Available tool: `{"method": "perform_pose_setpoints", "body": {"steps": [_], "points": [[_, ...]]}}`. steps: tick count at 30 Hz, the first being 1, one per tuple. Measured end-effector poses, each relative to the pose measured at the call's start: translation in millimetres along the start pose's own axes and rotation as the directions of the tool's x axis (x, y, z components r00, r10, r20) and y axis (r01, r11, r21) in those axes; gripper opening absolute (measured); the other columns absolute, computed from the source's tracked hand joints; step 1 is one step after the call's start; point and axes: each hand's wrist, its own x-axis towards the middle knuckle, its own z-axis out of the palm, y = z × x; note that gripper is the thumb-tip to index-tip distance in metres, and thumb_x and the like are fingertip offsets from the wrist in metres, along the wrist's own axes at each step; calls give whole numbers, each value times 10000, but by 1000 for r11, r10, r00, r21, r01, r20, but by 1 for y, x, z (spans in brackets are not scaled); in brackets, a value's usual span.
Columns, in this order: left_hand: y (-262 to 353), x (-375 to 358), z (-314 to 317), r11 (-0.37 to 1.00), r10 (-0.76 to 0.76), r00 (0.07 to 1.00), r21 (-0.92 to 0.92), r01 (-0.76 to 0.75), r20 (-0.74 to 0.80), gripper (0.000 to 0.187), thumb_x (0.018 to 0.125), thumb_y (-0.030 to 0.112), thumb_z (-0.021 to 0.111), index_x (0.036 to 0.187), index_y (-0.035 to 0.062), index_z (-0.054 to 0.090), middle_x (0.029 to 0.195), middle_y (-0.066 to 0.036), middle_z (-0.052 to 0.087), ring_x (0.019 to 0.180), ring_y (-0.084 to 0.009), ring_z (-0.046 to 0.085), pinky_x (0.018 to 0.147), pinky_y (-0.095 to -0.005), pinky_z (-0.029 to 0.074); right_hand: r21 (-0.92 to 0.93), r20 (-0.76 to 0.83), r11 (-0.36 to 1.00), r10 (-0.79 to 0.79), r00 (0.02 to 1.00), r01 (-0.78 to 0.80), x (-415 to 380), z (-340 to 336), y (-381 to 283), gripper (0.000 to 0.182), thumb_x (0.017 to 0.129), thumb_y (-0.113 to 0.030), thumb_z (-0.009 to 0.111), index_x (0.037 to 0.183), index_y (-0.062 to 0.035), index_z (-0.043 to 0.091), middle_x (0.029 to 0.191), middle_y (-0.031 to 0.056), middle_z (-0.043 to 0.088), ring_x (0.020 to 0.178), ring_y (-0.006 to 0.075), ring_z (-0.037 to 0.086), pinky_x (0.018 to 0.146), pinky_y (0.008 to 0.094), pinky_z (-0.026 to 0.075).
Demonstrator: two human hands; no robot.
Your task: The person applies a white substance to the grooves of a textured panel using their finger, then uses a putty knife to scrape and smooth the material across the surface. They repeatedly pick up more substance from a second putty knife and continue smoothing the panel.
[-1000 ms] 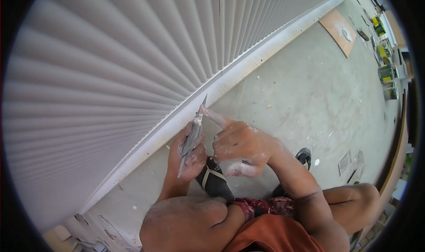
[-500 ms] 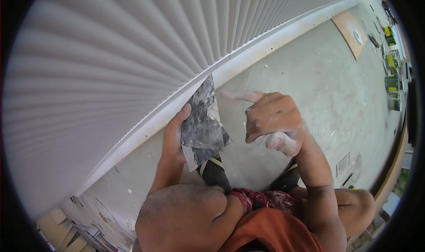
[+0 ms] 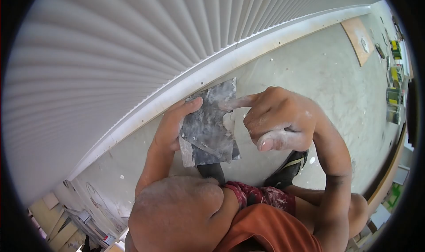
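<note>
A dark, smeared flat sheet (image 3: 208, 123) is held up in front of my knees by my left hand (image 3: 175, 121), thumb on its face and fingers behind. White paste (image 3: 229, 121) clings to its right edge. The index finger of my right hand (image 3: 279, 119) is stretched out and its tip touches the sheet's face above the paste. The other fingers of that hand are curled, and its thumb, whitened with paste, points left. A paler piece (image 3: 187, 153) shows at the lower left of the sheet.
A fluted white panel (image 3: 133, 44) rises along the left, edged by a white strip (image 3: 248, 48) at the grey floor (image 3: 310, 75). Far right are a tan board (image 3: 357, 41) and several green-and-yellow cans (image 3: 393, 94). My sandalled foot (image 3: 287, 168) is below my right hand.
The sheet has turned and shifted slightly right with my left hand. My right index finger, which was off the sheet's edge, now touches its face.
</note>
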Motion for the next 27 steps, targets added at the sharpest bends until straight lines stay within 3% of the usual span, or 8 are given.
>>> {"method": "perform_pose_setpoints", "body": {"steps": [1, 5, 7, 14, 17, 23, 27], "points": [[2, -1, 1, 1000, -16, 1000, 16, 16, 4, 432, 948, 189, 619, 1286, -59, 518, 1129, -156, 648, 964, -210, 679, 840, -343, 570, 83, -30, 996, -24, 999, 26, -1, 1, 4, 411, 992, -209, 524, 642, -4, 593, 540, 73, 527, 456, 244, 552, 1046, 608, 421], [5, -2, 7, 995, -54, 997, 75, 58, -61, 388, 936, 189, 636, 1216, -71, 570, 1068, -149, 670, 896, -193, 686, 786, -323, 565, 166, -61, 985, -31, 998, 41, -3, 3, 12, 435, 1007, -226, 496, 646, -3, 593, 530, 75, 518, 445, 234, 539, 1020, 604, 446], [2, 0, 2, 994, -73, 995, 77, 78, -65, 364, 931, 195, 643, 1177, -69, 593, 1040, -140, 679, 867, -186, 687, 768, -316, 560, 292, -62, 956, 6, 998, 12, -7, 3, 14, 471, 1015, -257, 476, 641, 2, 593, 521, 77, 512, 437, 230, 529, 999, 605, 462], [-10, 10, -13, 985, -152, 986, 76, 157, -73, 300, 926, 230, 661, 1034, -50, 664, 922, -111, 702, 777, -170, 687, 712, -307, 552, 338, -53, 939, 81, 995, -58, -16, 6, 17, 521, 1025, -283, 450, 619, 7, 602, 509, 88, 508, 431, 230, 518, 992, 609, 466], [-15, 18, -23, 977, -211, 977, 24, 211, -18, 310, 928, 238, 660, 1038, -52, 661, 927, -122, 705, 769, -184, 691, 705, -316, 557, 351, -77, 933, 119, 990, -85, -22, 10, 25, 538, 1032, -284, 433, 615, 7, 609, 501, 91, 502, 431, 227, 518, 992, 608, 467], [-24, 21, -27, 969, -247, 967, -45, 245, -68, 326, 926, 245, 658, 1051, -56, 652, 935, -146, 708, 758, -212, 698, 705, -338, 565, 331, -117, 941, 110, 987, -66, -26, 17, 33, 571, 1042, -307, 405, 616, 5, 622, 489, 84, 495, 431, 221, 516, 982, 608, 471], [-34, 27, -32, 958, -282, 957, -78, 276, -65, 338, 929, 259, 651, 1065, -50, 648, 930, -146, 710, 761, -228, 702, 727, -351, 573, 350, -160, 926, 209, 965, -142, -30, 18, 33, 619, 1045, -353, 374, 594, -10, 623, 475, 76, 481, 424, 213, 490, 951, 593, 481]]}}
